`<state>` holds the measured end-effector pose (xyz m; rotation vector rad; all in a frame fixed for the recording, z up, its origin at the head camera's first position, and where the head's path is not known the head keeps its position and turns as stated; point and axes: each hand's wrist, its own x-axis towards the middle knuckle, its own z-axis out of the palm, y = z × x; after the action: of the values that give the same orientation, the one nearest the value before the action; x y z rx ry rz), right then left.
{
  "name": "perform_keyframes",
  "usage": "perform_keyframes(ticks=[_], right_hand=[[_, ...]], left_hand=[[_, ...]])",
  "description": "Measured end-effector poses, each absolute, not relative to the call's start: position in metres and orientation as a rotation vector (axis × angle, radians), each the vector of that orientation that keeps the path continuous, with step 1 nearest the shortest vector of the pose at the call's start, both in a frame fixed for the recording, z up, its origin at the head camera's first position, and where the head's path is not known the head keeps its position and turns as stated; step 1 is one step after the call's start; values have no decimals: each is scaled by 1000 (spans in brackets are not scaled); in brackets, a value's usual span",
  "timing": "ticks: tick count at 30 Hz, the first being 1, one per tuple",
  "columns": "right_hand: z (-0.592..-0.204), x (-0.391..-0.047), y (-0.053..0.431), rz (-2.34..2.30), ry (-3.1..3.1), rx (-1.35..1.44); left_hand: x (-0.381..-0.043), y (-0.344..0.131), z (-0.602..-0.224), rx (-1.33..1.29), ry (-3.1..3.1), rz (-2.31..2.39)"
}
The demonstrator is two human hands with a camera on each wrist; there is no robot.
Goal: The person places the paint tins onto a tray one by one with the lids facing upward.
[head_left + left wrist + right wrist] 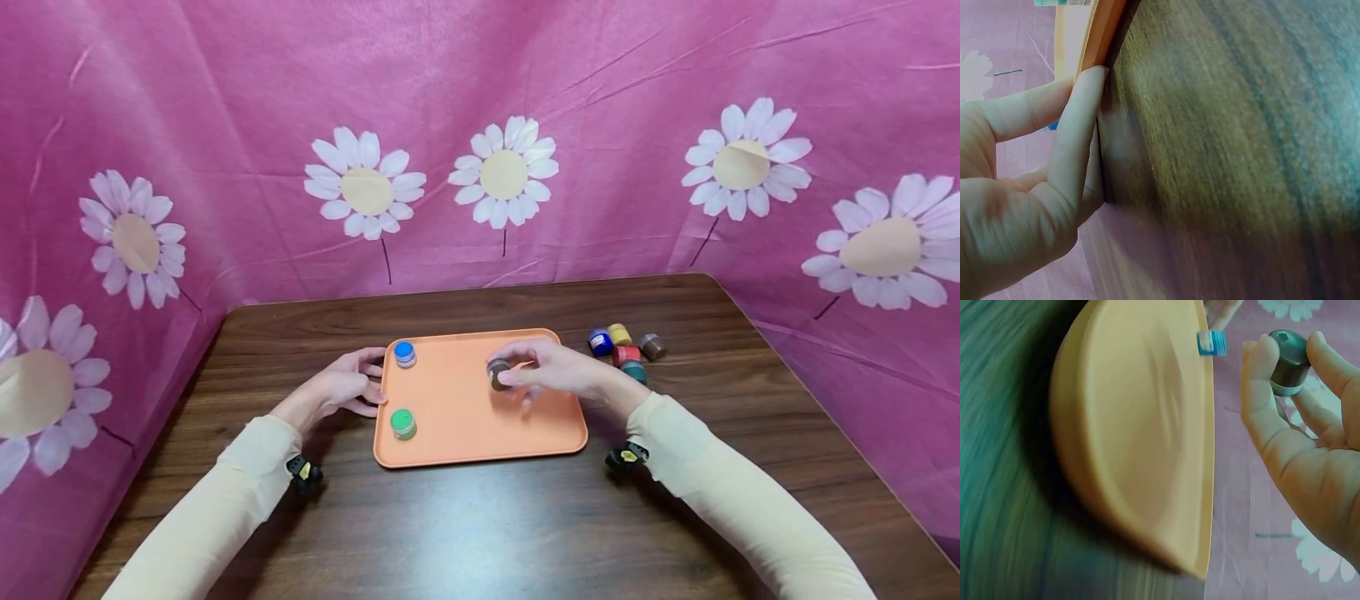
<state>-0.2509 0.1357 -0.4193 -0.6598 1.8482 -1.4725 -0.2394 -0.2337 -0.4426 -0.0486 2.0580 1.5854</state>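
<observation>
My right hand (551, 371) pinches a small dark brown paint jar (498, 375) between thumb and fingers, over the right half of an orange tray (465, 454). In the right wrist view the jar (1290, 359) is held at the fingertips, up off the tray. On the left, my left hand (345, 385) holds the tray's left rim, with thumb and finger at the edge (1100, 47) in the left wrist view. A blue paint jar (405, 354) stands in the tray's far left corner. Near the front left corner sits a green paint jar (402, 423).
Right of the tray, several paint jars are grouped on the wooden table (480, 533): a dark blue jar (600, 342), a yellow jar (618, 334), a red jar (626, 356), a teal jar (634, 371) and a brown jar (652, 346). A pink flowered cloth (442, 67) hangs behind.
</observation>
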Motion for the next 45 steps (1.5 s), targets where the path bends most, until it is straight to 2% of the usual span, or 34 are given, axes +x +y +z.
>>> perform_keyframes(ticks=[18, 27, 35, 45], right_hand=[[-421, -242, 66, -1324, 1819, -712], [-428, -244, 55, -1166, 1996, -817], [-436, -245, 46, -1236, 1956, -715], [-440, -244, 38, -1156, 1977, -763]], left_hand=[[-240, -235, -444, -57, 2049, 1580], [-241, -236, -445, -52, 2031, 1601], [-241, -235, -445, -38, 2027, 1599], [-240, -234, -444, -54, 2034, 1585]])
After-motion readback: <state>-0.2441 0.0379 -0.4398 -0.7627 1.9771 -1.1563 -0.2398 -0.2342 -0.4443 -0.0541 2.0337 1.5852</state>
